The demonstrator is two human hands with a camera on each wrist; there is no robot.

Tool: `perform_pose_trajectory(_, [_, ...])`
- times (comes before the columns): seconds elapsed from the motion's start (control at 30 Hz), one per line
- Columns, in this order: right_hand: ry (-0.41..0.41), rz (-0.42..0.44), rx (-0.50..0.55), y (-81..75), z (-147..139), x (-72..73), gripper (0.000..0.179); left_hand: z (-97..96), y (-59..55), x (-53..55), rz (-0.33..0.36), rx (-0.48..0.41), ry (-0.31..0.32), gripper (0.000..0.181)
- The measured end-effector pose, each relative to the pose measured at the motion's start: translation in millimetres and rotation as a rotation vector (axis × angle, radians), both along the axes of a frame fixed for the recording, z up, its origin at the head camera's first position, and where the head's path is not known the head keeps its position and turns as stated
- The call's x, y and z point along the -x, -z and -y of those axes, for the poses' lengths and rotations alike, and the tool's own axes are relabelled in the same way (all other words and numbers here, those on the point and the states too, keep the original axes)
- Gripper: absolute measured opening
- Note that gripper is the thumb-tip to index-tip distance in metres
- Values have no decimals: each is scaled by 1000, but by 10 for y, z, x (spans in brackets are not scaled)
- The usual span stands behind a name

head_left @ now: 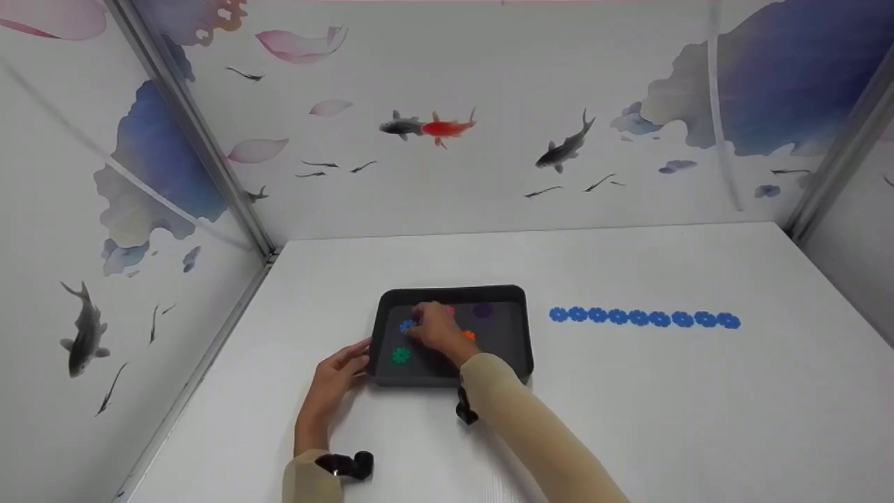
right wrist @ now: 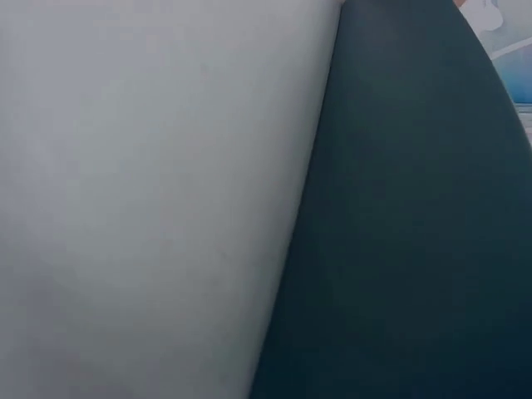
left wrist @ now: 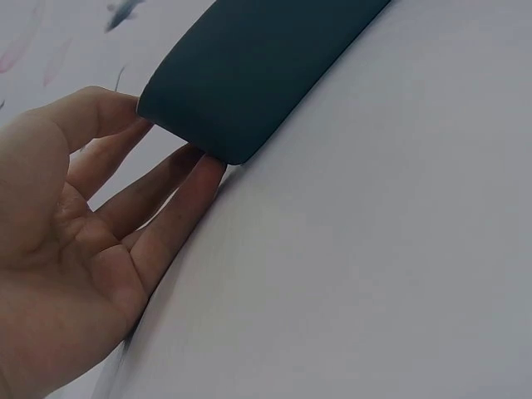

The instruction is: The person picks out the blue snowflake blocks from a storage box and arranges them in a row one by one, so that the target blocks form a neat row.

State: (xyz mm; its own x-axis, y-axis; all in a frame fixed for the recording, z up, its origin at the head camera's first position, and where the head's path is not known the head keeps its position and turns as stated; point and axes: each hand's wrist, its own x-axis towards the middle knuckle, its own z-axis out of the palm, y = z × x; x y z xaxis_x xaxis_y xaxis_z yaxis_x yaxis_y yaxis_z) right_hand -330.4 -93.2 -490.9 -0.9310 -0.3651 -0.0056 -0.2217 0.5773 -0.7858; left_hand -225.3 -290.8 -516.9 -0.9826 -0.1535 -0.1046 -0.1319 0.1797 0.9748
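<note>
A dark rectangular tray (head_left: 520, 342) lies on the white table. My left hand (head_left: 334, 381) touches the tray's left side from outside; in the left wrist view its fingertips (left wrist: 212, 170) meet the outer wall near the bottom edge, and none curls round it. Inside the tray, my right hand (head_left: 440, 328) bends its fingers, with a blue flower-shaped plastic piece (head_left: 406, 326) between finger and thumb. Around it lie a green piece (head_left: 400, 355), an orange piece (head_left: 469, 336), a pink piece (head_left: 450, 309) and a purple piece (head_left: 482, 310). The right wrist view shows only the tray's outer wall (right wrist: 407, 216) and the table.
To the right of the tray, several blue flower-shaped pieces (head_left: 639, 318) form a straight row on the white table (head_left: 663, 405). Printed wall panels (head_left: 489, 188) stand behind and at both sides. Dark wrist bands (head_left: 346, 464) sit on my sleeves.
</note>
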Motion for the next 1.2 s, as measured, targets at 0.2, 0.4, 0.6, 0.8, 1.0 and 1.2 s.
perform_pose_trajectory(0.2, [-16,-40,-57,19,24,-23,38,10,6,-3,4,12,14,37])
perform_pose_trajectory(0.4, [-24,-32,-34,26,24,-8,40,8,-4,-12,-9,22,12,38])
perform_pose_trajectory(0.6, [-21,18,-10,-9,10,-6,40,2,-12,-8,-13,27,7,38])
perform_pose_trajectory(0.8, [-12,34,-6,-31,20,-1,35,6,-21,-5,-5,24,-1,37])
perform_pose_trajectory(1.0, [-10,22,-36,-25,23,11,31,9,-27,-3,2,26,-1,37])
perform_pose_trajectory(1.2, [-12,14,-72,-11,35,26,30,18,-22,-14,-4,42,2,37])
